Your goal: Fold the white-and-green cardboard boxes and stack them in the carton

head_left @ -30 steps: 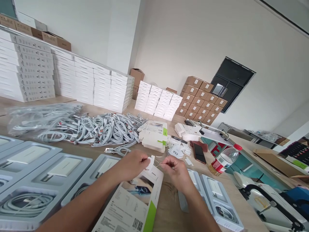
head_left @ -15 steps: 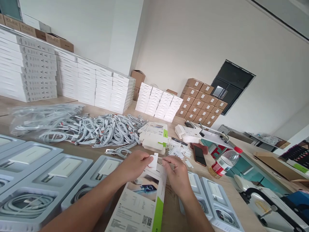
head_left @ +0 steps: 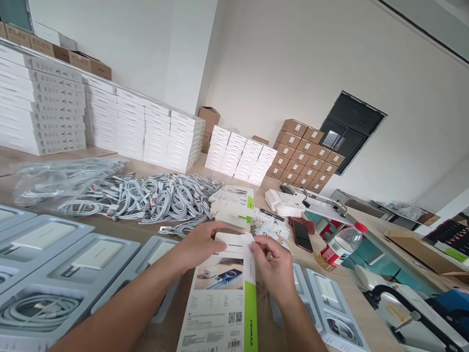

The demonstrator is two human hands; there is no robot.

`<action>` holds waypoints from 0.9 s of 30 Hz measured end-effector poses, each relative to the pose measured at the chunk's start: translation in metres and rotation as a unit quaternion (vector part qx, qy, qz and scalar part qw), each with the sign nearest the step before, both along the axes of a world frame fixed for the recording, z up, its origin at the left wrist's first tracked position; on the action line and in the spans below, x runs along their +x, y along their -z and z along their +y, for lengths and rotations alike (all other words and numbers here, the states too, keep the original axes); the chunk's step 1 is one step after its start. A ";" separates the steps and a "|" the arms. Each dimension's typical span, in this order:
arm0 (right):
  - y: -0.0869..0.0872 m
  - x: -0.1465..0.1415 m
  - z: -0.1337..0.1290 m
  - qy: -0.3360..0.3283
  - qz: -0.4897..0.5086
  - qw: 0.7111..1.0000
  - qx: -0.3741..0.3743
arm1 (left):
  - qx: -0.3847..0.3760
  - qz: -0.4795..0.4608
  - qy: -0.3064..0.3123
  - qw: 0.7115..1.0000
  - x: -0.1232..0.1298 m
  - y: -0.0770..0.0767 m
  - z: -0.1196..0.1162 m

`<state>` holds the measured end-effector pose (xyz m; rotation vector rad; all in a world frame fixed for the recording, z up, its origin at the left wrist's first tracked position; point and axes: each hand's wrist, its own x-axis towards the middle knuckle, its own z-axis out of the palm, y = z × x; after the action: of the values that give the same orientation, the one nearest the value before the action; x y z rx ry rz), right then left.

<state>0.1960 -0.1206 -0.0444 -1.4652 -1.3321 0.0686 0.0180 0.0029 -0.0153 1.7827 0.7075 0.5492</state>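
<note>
**Printed packaging card [head_left: 216, 313] lies lengthwise, far end under both hands**

The right hand [head_left: 273, 266] has its thumb and fingers pinched together on the far right corner of the card. The left hand [head_left: 198, 247] lies over the far end, which stands as a white folded flap [head_left: 232, 239] (whether this hand clamps or only rests cannot be told from this angle). The hands are apart, with the flap spanning the space between them.

The card's long axis points away from the wearer, nearly straight up the view, with a slight tilt. Its near end runs out of the bottom of the frame, over the wooden table [head_left: 164, 335]. A green stripe [head_left: 250, 308] runs along its right edge, and a QR code [head_left: 235, 318] is printed near the lower end.

Grey plastic trays [head_left: 58, 264] lie to the left, holding white chargers [head_left: 97, 254] and coiled white cable [head_left: 40, 310]; the left forearm crosses over one of them. Another tray [head_left: 330, 303] sits just beside the card on the right.

Directly beyond the hands is a stack of flat white packaging blanks [head_left: 230, 208] with green tabs. Loose white paper tags [head_left: 269, 229], a black pen [head_left: 271, 215], a smartphone [head_left: 302, 235] and a plastic bottle with a red cap [head_left: 340, 247] lie to its right. Farther off are a heap of white cables [head_left: 139, 198], stacked white boxes [head_left: 44, 105] and brown cartons [head_left: 304, 151].
</note>
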 end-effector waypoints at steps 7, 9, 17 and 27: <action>-0.002 -0.009 -0.002 -0.029 -0.201 0.979 0.006 | -0.010 0.003 0.001 1.000 0.002 0.004 -0.001; -0.002 -0.009 -0.001 -0.025 -0.224 0.974 0.005 | 0.001 -0.006 0.007 1.000 0.003 0.005 -0.002; -0.003 -0.009 -0.004 -0.005 -0.323 0.946 0.017 | 0.032 -0.025 0.013 0.999 0.003 0.001 -0.003; -0.002 -0.016 -0.003 0.010 -0.304 0.952 0.030 | 0.132 -0.007 -0.010 0.991 0.003 -0.007 -0.017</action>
<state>0.1800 -0.1236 -0.0425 -1.5054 -1.7875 -0.4686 0.0210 -0.0137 -0.0087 2.0157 0.6664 0.6935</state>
